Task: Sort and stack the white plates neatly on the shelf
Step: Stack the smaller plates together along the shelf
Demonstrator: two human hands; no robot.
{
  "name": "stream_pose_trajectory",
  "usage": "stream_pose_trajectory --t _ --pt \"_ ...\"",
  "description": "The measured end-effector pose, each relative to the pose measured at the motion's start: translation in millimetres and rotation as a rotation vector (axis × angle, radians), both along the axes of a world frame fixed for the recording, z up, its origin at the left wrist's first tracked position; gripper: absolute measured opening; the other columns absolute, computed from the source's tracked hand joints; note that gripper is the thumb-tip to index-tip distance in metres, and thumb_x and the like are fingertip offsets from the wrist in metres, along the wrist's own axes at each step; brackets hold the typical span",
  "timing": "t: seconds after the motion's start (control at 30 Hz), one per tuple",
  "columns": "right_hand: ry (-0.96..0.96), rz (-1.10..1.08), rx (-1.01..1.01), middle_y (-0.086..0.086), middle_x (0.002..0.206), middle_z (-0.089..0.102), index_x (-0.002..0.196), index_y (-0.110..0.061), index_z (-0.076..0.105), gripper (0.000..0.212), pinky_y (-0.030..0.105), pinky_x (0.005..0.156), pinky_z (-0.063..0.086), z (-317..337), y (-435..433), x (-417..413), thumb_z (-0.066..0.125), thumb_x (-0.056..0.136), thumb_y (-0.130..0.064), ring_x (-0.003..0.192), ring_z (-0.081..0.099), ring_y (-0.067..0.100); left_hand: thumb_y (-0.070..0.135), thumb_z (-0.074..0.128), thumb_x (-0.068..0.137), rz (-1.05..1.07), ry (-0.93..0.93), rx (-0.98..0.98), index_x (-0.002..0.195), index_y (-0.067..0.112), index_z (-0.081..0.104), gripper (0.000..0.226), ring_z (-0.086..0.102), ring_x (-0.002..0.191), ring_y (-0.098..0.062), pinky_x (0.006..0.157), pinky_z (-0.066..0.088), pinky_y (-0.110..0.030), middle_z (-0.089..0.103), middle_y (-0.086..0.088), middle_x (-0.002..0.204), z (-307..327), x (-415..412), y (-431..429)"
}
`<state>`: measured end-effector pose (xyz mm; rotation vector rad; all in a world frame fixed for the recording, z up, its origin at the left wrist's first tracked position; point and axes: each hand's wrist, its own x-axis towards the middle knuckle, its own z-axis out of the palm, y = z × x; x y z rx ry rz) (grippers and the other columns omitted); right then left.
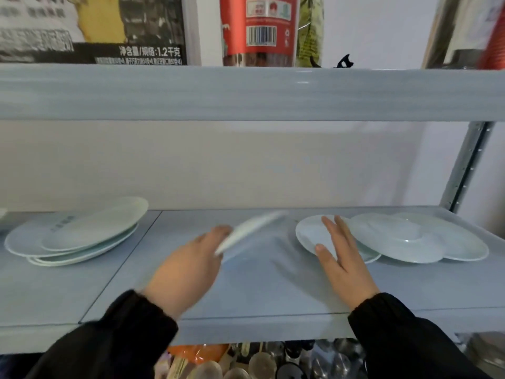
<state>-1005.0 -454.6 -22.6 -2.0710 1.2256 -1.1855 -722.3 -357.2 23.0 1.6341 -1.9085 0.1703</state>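
Observation:
My left hand (191, 263) grips a small white plate (251, 228) by its near edge, tilted and blurred, above the middle of the grey shelf (246, 291). My right hand (343, 258) hovers flat with straight fingers over a white plate (308, 231) at the left end of a loose spread of overlapping white plates (410, 236) on the right. A leaning pile of white plates (76, 233) lies at the shelf's left end; whether the right hand touches its plate I cannot tell.
The upper shelf board (246, 91) hangs low over the plates, carrying a printed box (90, 28) and a red-labelled bottle (259, 28). A perforated metal post (470, 165) stands at the right. Metal utensils and cups (259, 362) fill the level below.

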Motion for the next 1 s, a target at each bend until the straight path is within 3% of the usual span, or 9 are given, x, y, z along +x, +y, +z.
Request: stream_pose_trajectory --t 0.13,0.2,0.3,0.4,0.5,0.63,0.73,0.87,1.0 --pt "0.035 0.001 0.018 -0.021 0.160 -0.005 0.151 -0.038 0.020 0.069 -0.004 0.090 0.021 2.2 2.6 0.4 0.038 0.087 -0.057 0.121 -0.001 -0.036 0.020 0.044 0.098 0.072 0.774 0.178 0.128 0.028 0.049 0.032 0.064 0.091 -0.020 0.063 0.057 -0.037 0.064 0.004 0.107 20.8 16.1 -42.2" --pt "0.084 0.009 0.007 -0.021 0.159 -0.005 0.151 -0.037 0.020 0.070 0.002 0.092 0.026 2.7 4.1 0.8 0.038 0.087 -0.057 0.121 0.019 -0.030 0.014 0.046 0.097 0.013 1.090 0.264 0.123 0.029 0.052 0.031 0.066 0.094 -0.025 0.061 0.059 -0.041 0.066 0.001 0.111 15.9 21.1 -58.6" --pt "0.091 -0.018 0.005 -0.023 0.158 -0.004 0.152 -0.035 0.021 0.072 0.019 0.098 0.029 1.7 3.1 0.2 0.038 0.087 -0.061 0.119 0.035 -0.009 0.005 0.046 0.096 0.019 1.232 0.357 0.119 0.023 0.056 0.031 0.067 0.094 -0.029 0.062 0.058 -0.039 0.068 -0.004 0.110 -4.4 22.8 -77.7" --pt "0.111 -0.051 0.007 -0.027 0.158 -0.002 0.151 -0.040 0.020 0.071 0.018 0.098 0.030 -3.4 -0.7 -1.2 0.038 0.086 -0.063 0.125 0.038 0.023 0.004 0.048 0.090 0.138 1.122 0.322 0.124 0.014 0.054 0.036 0.064 0.093 -0.025 0.060 0.054 -0.033 0.066 -0.006 0.108 -24.7 29.5 -90.4" --pt "0.141 -0.053 0.007 -0.028 0.157 -0.001 0.150 -0.041 0.019 0.070 0.011 0.093 0.031 -6.2 -4.0 -0.5 0.041 0.088 -0.063 0.125 0.036 0.017 0.009 0.050 0.087 0.236 0.800 0.321 0.133 0.020 0.047 0.047 0.059 0.099 -0.022 0.071 0.048 -0.029 0.062 -0.003 0.113 -33.4 44.2 -94.9" --pt "0.235 -0.099 -0.016 -0.023 0.157 0.007 0.150 -0.040 0.020 0.068 0.025 0.100 0.040 -9.3 -10.8 1.1 0.053 0.091 -0.048 0.129 0.029 -0.008 0.007 0.048 0.090 0.258 0.640 0.375 0.147 0.019 0.039 0.059 0.052 0.120 -0.025 0.092 0.039 -0.027 0.054 -0.005 0.135 -40.3 48.9 -100.7" --pt "0.342 -0.207 -0.050 -0.007 0.158 0.022 0.149 -0.030 0.028 0.066 0.035 0.115 0.029 -14.2 -16.0 2.9 0.057 0.090 -0.038 0.144 0.021 0.010 0.005 0.047 0.091 0.224 0.556 0.365 0.147 0.018 0.038 0.058 0.044 0.131 -0.023 0.102 0.035 -0.027 0.046 -0.003 0.146 -46.0 50.9 -103.8" --pt "0.528 -0.344 -0.042 0.004 0.151 0.036 0.145 -0.020 0.040 0.058 0.038 0.116 0.024 -13.9 -19.3 2.5 0.055 0.089 -0.029 0.141 0.029 0.023 0.008 0.047 0.093 0.191 0.539 0.366 0.146 0.021 0.040 0.055 0.036 0.138 -0.019 0.108 0.027 -0.026 0.037 0.003 0.153 -50.7 56.1 -103.4" --pt "0.610 -0.389 -0.011 0.006 0.153 0.036 0.144 -0.019 0.042 0.052 0.037 0.117 0.021 -15.2 -21.3 1.1 0.049 0.093 -0.027 0.143 0.026 0.026 0.020 0.052 0.095 0.140 0.504 0.368 0.142 0.027 0.045 0.048 0.048 0.121 -0.016 0.098 0.032 -0.023 0.048 0.003 0.143 -49.9 69.8 -97.1"
